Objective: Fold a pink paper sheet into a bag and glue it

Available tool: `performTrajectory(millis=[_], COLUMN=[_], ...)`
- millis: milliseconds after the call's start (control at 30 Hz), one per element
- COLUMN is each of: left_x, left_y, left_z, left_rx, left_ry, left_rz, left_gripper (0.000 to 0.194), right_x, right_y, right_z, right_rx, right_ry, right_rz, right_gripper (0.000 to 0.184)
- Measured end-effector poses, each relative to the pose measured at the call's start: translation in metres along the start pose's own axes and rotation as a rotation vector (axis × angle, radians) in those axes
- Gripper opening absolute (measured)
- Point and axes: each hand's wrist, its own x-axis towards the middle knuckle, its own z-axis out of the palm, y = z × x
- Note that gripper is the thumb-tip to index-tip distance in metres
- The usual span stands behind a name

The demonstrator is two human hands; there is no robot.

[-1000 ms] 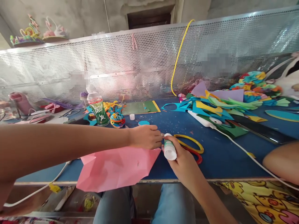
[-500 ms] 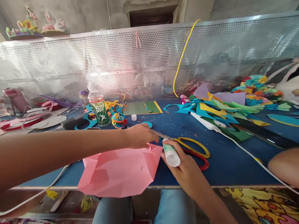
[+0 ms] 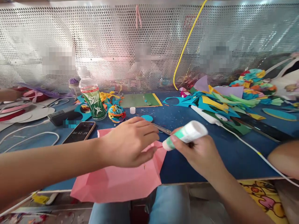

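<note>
the right grip (image 3: 203,154) is wrapped around a glue stick (image 3: 185,133). just beside it, the left grip (image 3: 133,143) pinches the pink paper (image 3: 119,183).

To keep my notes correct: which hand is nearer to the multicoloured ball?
Left. The left hand is in front and right of the multicoloured ball; the right hand, holding the white tube, is farther right.

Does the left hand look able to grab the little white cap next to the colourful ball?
Probably yes. The cap stands just beyond the left hand, with nothing seen between them; the ball is off to the side. The hand is over the pink paper now.
</note>
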Motion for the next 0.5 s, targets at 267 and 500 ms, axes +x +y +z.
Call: performTrajectory(millis=[267,500], left_x=[-0.004,-0.003], left_y=[0.005,0.007], left_z=[0.012,0.02], left_rx=[-0.07,0.026], left_ry=[-0.227,-0.249], left_rz=[-0.173,-0.038], left_gripper=[0.031,0.016], right_x=[0.015,0.016], right_y=[0.003,0.004], right_z=[0.029,0.029], right_rx=[-0.216,-0.256], right_ry=[-0.216,-0.304], right_rz=[-0.02,-0.011], right_gripper=[0.042,0.042])
